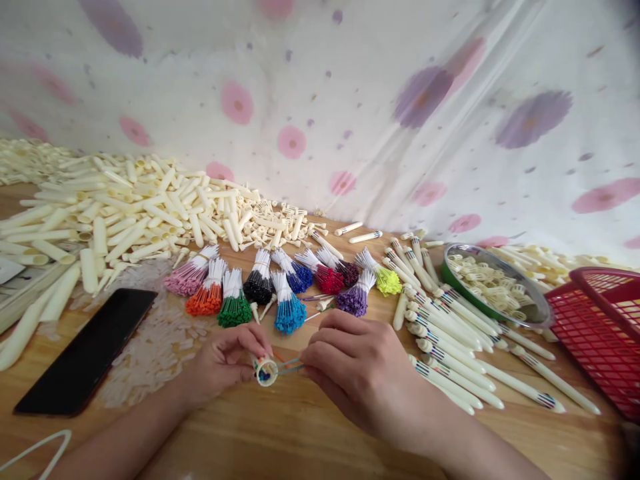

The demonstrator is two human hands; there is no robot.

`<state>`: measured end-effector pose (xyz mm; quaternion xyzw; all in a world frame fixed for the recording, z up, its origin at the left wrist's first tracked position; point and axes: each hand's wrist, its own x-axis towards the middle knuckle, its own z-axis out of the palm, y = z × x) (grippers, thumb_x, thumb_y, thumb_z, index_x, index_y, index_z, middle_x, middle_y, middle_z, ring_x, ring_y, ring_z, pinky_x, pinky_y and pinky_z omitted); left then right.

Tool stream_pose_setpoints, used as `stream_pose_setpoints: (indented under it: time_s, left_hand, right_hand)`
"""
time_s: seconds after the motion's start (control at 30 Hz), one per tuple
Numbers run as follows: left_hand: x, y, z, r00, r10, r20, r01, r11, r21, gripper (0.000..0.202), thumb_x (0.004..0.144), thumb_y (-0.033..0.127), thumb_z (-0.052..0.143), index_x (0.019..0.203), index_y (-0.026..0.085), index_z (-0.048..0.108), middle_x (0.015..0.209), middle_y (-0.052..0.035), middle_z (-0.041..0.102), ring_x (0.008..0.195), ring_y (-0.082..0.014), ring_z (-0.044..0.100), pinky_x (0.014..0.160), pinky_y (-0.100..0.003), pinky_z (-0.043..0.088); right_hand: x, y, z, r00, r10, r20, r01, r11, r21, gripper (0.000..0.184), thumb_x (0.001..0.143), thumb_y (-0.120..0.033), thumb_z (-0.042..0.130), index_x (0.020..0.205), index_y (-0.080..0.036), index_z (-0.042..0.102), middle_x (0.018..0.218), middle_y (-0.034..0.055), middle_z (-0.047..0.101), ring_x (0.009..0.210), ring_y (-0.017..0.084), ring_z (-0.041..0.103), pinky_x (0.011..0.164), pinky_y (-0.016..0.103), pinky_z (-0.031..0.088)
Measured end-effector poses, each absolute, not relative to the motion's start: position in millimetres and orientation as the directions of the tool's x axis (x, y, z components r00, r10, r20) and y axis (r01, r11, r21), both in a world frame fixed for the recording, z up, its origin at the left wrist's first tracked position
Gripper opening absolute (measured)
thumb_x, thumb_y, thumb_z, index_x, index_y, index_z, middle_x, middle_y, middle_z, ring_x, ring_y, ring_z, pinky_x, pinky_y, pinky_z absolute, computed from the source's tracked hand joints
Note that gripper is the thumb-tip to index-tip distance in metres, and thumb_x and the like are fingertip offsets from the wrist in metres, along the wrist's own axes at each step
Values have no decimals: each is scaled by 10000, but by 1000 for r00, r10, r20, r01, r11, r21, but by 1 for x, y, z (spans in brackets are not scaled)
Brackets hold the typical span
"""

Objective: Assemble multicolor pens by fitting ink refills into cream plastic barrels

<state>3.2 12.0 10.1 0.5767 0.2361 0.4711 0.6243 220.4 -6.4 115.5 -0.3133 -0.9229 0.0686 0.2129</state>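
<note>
Between the thumb and fingers of my left hand (223, 363) is a short cream pen part (267, 373), its round open end facing me and bits of blue and orange showing at it. My right hand (357, 373) is closed just to the right, pinching thin teal strands (290, 366) that reach to the pen part; their exact kind is unclear. Just beyond my hands stand bundles of white-stemmed pen refills with coloured ends, among them light blue (289, 313), green (234, 303) and purple (354, 297).
Cream pen barrels (115, 207) are heaped at the back left. A black phone (87, 353) lies near clear plastic pieces (145, 353). To the right are multicolour pens (450, 333), a green-sided bowl (463, 297) of cream parts and a red basket (595, 333). A flowered sheet (320, 87) hangs behind.
</note>
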Motion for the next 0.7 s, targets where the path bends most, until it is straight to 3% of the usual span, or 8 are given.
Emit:
stream_pose_setpoints:
  time_s: [0.13,0.23,0.33,0.43,0.53,0.7]
  left_hand:
    - [1,10,14,405,873,271,-248,-180,952,162,669,205,739,824,249,719,800,-35,673,761,-163,620,671,-265,494]
    - [-4,10,15,450,867,212,-134,-169,976,216,717,292,693,923,229,717,875,-67,701,826,-194,627,700,-279,492]
    - [-10,10,14,604,790,104,-120,-39,992,321,788,421,584,973,191,707,811,-80,717,661,-160,623,589,-244,481]
    - [-12,11,14,730,683,19,-169,154,973,410,801,495,525,899,146,718,686,-70,699,480,-105,531,455,-199,413]
    - [-11,9,13,741,670,-47,-182,268,946,407,799,496,527,838,140,718,634,-44,684,437,-78,471,416,-173,353]
    - [-10,7,11,732,678,-65,-189,293,937,381,806,477,530,891,150,707,624,-41,684,425,-73,454,398,-164,315]
  right_hand:
    - [220,-6,113,-662,677,321,591,735,-332,176,858,-156,473,708,-160,564,635,18,584,652,133,501,559,230,372]
    - [223,-3,113,-677,661,322,568,748,-343,162,861,-156,475,735,-156,575,647,21,590,669,135,508,582,233,382]
    - [226,0,118,-701,612,367,523,791,-319,152,875,-164,474,778,-146,589,672,32,600,684,139,515,620,249,393]
    - [225,1,121,-714,560,421,480,829,-288,151,881,-163,472,799,-139,597,682,39,607,673,137,517,639,262,398]
    - [220,0,120,-719,533,447,478,845,-239,145,861,-117,478,790,-134,603,667,35,604,656,136,508,620,260,396]
    - [214,0,118,-737,512,442,510,850,-135,154,843,-100,490,745,-135,603,631,20,571,643,141,472,574,248,382]
